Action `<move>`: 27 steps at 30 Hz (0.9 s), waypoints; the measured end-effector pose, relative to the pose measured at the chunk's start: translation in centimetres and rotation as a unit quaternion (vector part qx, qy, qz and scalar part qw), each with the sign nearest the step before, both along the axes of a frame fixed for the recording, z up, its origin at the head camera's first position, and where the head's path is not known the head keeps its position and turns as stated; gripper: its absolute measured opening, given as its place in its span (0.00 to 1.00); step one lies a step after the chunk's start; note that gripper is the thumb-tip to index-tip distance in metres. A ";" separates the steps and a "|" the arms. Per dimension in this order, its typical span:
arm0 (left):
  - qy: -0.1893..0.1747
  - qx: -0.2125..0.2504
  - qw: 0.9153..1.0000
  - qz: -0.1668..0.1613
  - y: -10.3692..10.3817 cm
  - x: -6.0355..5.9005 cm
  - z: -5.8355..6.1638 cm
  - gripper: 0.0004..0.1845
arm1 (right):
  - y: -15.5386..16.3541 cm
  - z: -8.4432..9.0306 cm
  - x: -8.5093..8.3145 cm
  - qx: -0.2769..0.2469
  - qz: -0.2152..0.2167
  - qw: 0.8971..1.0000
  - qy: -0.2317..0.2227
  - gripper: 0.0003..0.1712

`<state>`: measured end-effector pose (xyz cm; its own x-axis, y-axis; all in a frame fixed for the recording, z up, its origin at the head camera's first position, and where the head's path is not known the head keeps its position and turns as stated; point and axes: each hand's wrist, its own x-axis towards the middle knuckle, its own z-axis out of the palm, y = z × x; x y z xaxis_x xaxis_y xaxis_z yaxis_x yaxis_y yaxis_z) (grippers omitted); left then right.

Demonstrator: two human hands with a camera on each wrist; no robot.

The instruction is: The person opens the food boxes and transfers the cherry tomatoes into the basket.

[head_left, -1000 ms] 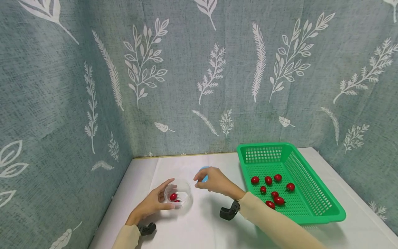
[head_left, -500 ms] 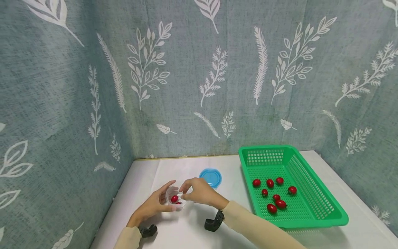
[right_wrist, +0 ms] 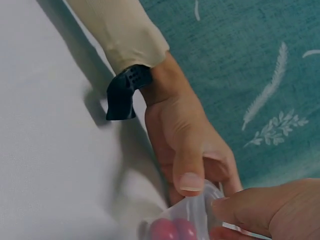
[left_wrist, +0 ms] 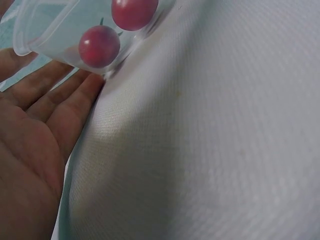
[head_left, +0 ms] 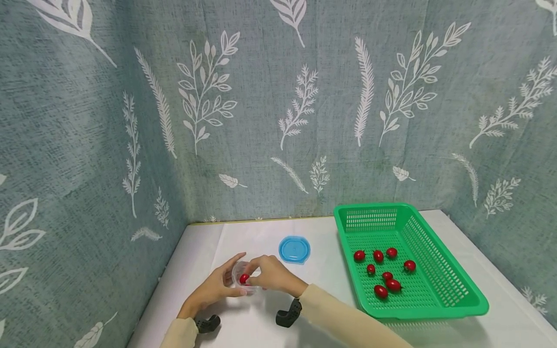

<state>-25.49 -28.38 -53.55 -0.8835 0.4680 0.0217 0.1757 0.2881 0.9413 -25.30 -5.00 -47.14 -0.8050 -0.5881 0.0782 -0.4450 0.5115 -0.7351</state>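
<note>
Here, your left hand (head_left: 212, 290) cups the clear plastic cup (head_left: 246, 279) from its outer side: the thumb (right_wrist: 189, 170) lies flat against the rim, and the fingers (left_wrist: 60, 100) rest, only lightly bent, against the wall beside the base. Your right hand (head_left: 273, 275) meets the cup from the opposite side, its fingertips (right_wrist: 235, 206) pinching the rim next to that thumb. Between the two sets of fingers the cup tilts, with its base on the white tabletop (head_left: 261, 328). Two cherry tomatoes (left_wrist: 100, 46) lie inside it, touching one another and pressed against the lower wall; the head view shows one of them clearly, just beside your right fingertips.

Beyond your right knuckles, near but not touching, a blue lid (head_left: 294, 249) lies flat on the tabletop. Farther off on the same side, well apart from both hands, a green basket (head_left: 452, 309) stands on the table and holds seven loose cherry tomatoes (head_left: 383, 273) scattered on its perforated floor. Cream sleeves (head_left: 348, 321) cover both forearms, and a black wrist mount (right_wrist: 124, 95) sits at each cuff. A leaf-printed cloth backdrop (head_left: 278, 96) encloses the table.
</note>
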 end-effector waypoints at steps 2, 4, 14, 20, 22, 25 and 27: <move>-0.001 -0.001 1.000 0.000 0.0 0.0 0.0 0.57 | -0.2 -0.1 0.0 0.007 -0.003 1.000 0.010 0.07; -0.005 0.002 1.000 -0.001 0.0 0.0 0.0 0.57 | -0.4 -0.2 -0.1 0.019 -0.009 0.999 0.030 0.07; -0.010 0.028 0.999 -0.016 -0.1 -0.2 -0.1 0.56 | -0.6 -0.1 -0.5 0.094 -0.028 0.990 0.103 0.10; -0.004 0.031 0.999 -0.016 0.0 -0.2 -0.2 0.57 | -0.4 0.0 -0.6 0.133 -0.017 0.986 0.103 0.12; -0.004 0.033 0.999 -0.016 0.0 -0.2 -0.2 0.57 | -0.4 0.1 -0.6 0.146 -0.018 0.984 0.097 0.12; 0.000 0.032 0.999 -0.016 0.0 -0.2 -0.2 0.57 | -0.5 0.1 -0.6 0.169 -0.019 0.981 0.097 0.11; 0.000 0.029 0.999 -0.016 0.0 -0.1 -0.2 0.57 | -0.5 0.0 -0.5 0.179 -0.017 0.980 0.090 0.10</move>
